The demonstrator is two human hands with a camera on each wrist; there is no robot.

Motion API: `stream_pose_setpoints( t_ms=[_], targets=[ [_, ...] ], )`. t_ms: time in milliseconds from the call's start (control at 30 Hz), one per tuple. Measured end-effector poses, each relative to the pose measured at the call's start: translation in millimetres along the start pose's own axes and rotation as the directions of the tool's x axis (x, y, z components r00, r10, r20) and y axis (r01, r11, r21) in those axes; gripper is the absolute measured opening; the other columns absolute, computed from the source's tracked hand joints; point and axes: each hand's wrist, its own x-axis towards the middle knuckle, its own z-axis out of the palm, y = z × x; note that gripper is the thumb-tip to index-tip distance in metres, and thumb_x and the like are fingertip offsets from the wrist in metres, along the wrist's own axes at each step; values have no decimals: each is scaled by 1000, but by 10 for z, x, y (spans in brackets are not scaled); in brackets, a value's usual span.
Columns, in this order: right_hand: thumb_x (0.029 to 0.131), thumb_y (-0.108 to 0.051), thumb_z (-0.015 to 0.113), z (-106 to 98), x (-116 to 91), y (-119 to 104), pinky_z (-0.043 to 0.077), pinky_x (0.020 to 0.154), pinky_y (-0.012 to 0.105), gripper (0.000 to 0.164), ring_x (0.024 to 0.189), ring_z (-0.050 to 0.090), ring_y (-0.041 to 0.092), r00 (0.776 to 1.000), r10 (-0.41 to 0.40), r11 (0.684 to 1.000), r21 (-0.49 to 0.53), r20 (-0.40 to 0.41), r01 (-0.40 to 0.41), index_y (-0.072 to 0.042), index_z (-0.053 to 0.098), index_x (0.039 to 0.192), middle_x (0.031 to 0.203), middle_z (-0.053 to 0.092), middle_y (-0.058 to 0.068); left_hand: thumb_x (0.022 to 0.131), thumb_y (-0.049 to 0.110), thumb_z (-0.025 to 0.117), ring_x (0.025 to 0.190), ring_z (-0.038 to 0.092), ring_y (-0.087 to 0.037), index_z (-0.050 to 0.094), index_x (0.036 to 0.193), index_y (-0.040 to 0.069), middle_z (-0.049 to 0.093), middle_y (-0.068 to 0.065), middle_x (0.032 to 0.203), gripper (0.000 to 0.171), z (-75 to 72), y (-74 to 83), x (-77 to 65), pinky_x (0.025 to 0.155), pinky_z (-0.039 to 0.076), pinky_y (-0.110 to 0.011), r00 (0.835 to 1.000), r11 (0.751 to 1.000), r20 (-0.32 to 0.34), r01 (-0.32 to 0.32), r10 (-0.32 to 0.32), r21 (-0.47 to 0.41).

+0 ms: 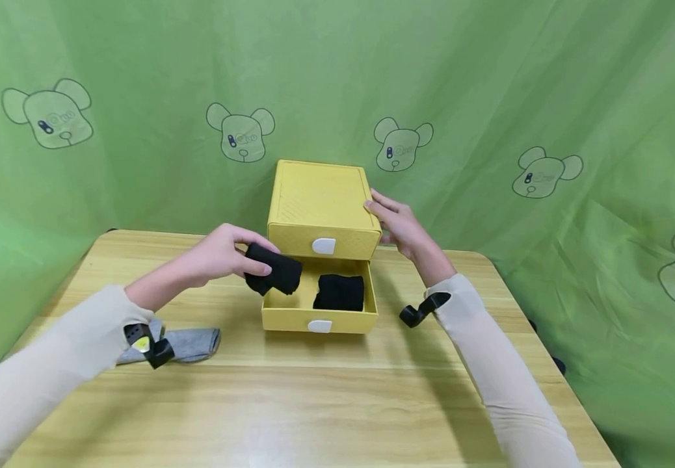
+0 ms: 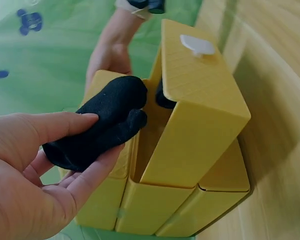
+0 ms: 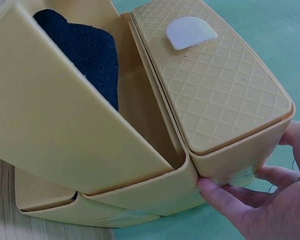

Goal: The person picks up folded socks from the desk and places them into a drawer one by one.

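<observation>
My left hand [image 1: 220,255] pinches a folded black sock [image 1: 281,270] between thumb and fingers, over the left edge of a pulled-out yellow drawer [image 1: 346,323]. The left wrist view shows the sock's rounded ends [image 2: 122,95] pointing away from the palm. Another folded black sock [image 1: 339,292] lies in the right part of that drawer. My right hand [image 1: 398,224] rests on the right side of the yellow drawer cabinet [image 1: 322,192], its thumb near the top edge. In the right wrist view, extended fingers [image 3: 222,197] touch the cabinet's side wall.
A folded grey cloth item [image 1: 191,344], perhaps socks, lies on the wooden table [image 1: 314,403] beneath the left forearm. Above the open drawer, the top drawer with its white tab [image 1: 323,246] is closed. A green curtain [image 1: 326,78] hangs behind the table.
</observation>
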Motion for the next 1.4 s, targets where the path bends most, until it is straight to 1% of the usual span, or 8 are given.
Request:
stream_pose_setpoints(
  t_ms=[200,467,700,900,1200,1267,1333,1400],
  targets=[
    [103,-39,59,-6,9,7,56,101,46,67,144,47,34,1000,1,1000,-6,8,-1,-32,26,161,170,25,4,84,4,79,90,72,-22,75,117,2,68,-23,119,33,109,43,122,76,63,-33,1000,989,10,-23,21,150],
    [103,-39,58,-14,25,4,61,86,33,67,143,47,34,1000,4,1000,-11,10,-3,-32,26,161,170,24,4,81,3,74,94,64,-21,78,110,8,73,-14,119,30,294,82,248,74,53,-25,999,936,28,-41,33,349],
    [103,-38,59,0,28,-5,61,83,32,66,143,48,35,1000,6,1000,1,-2,-6,-32,28,161,170,25,4,84,8,76,112,64,-26,79,106,10,75,-10,119,23,463,97,310,89,53,-37,991,841,77,-137,113,523],
    [103,-38,59,0,26,-1,61,84,32,67,143,48,35,1000,9,1000,2,-2,-9,-31,27,161,170,24,3,83,13,81,113,67,-29,80,102,10,78,-5,108,20,556,64,351,98,54,-43,985,775,72,-166,155,610],
    [103,-39,59,4,12,-11,62,82,32,68,142,49,35,1000,4,1000,-8,2,-4,-30,26,161,170,25,4,78,13,86,91,71,-23,80,89,7,78,-4,92,13,574,23,419,84,59,-38,979,684,108,-197,170,703],
    [103,-39,58,4,14,-8,62,83,33,67,142,50,34,1000,5,1000,-10,-1,-5,-30,26,161,170,25,4,78,12,86,75,65,-16,76,76,7,73,0,76,11,570,37,433,71,56,-32,978,647,129,-206,164,734],
    [103,-39,59,5,16,-5,62,84,34,67,141,51,33,1000,5,1000,-9,-4,-5,-31,27,161,170,25,4,77,12,86,63,52,-11,66,61,10,61,5,61,25,566,54,445,60,47,-27,976,611,147,-214,159,762],
    [103,-39,59,7,18,-2,62,85,34,66,140,51,33,1000,3,1000,-8,-5,-3,-31,28,161,170,26,3,77,12,85,57,41,-9,54,54,14,47,8,54,39,564,71,453,54,39,-24,978,590,153,-208,142,781]
  ],
)
